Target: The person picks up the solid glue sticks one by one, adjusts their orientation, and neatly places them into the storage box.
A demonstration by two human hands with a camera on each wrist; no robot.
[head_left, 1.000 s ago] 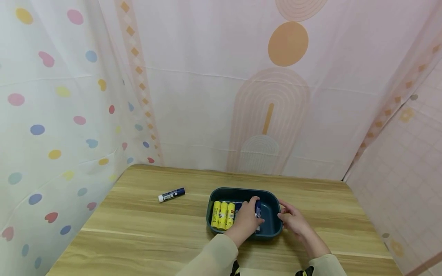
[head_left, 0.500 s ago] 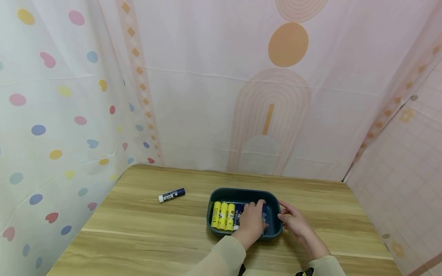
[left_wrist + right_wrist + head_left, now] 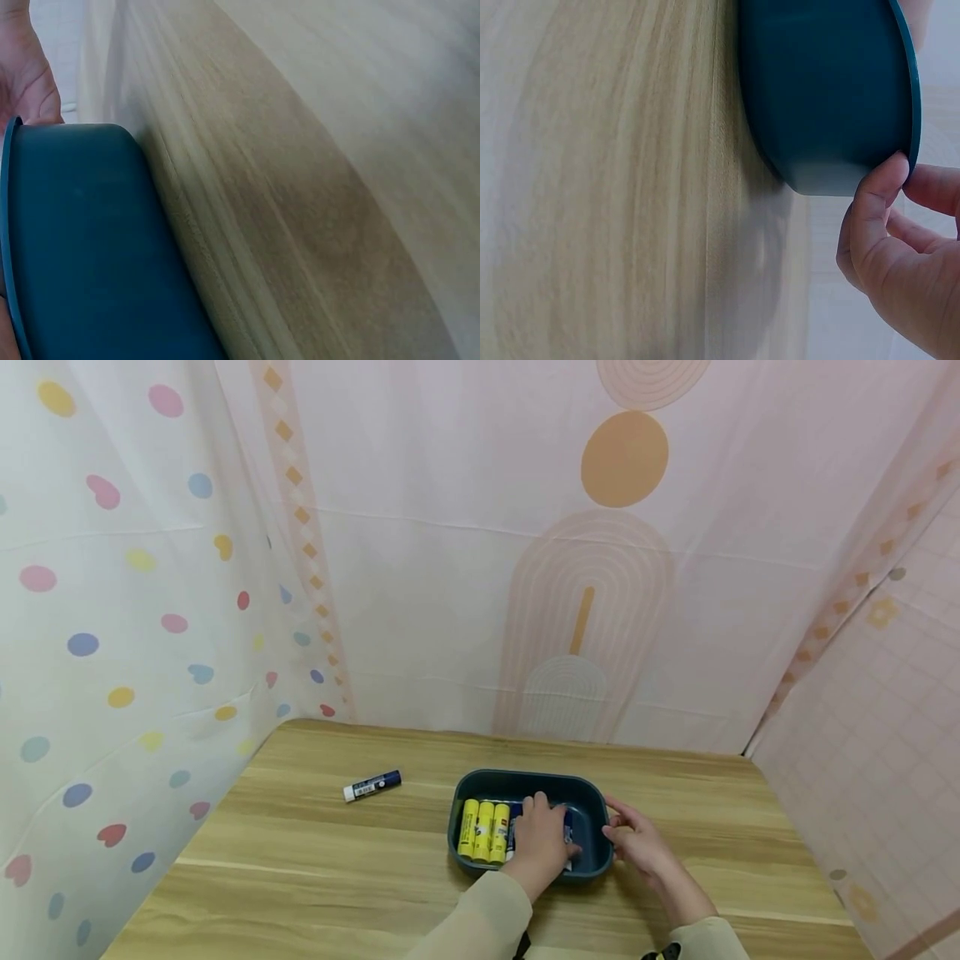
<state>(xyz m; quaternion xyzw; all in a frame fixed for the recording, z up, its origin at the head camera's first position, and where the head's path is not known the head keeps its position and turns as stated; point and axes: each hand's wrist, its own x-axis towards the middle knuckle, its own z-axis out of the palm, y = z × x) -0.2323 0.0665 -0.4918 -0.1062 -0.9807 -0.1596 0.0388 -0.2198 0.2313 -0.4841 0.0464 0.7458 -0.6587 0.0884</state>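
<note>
A dark teal plastic box (image 3: 588, 856) stands on the table, its outer wall filling much of both wrist views. Inside, several yellow glue sticks (image 3: 483, 831) lie side by side at the left. Blue glue sticks (image 3: 568, 831) are beside them, partly covered by my left hand (image 3: 538, 843). That hand reaches in from above with loosely spread fingers, its thumb near the lower end of the rightmost blue stick; exact contact is hidden. My right hand (image 3: 637, 843) pinches the box's right rim between thumb and fingers, as the right wrist view (image 3: 907, 255) shows.
One blue glue stick with a white end (image 3: 372, 786) lies on the wooden table (image 3: 322, 860), left of the box. Patterned curtains (image 3: 420, 568) hang behind the table and along both sides.
My left hand moved right within the box beside a blue stick, then shifted slightly back left over the blue sticks. My right hand stays on the rim.
</note>
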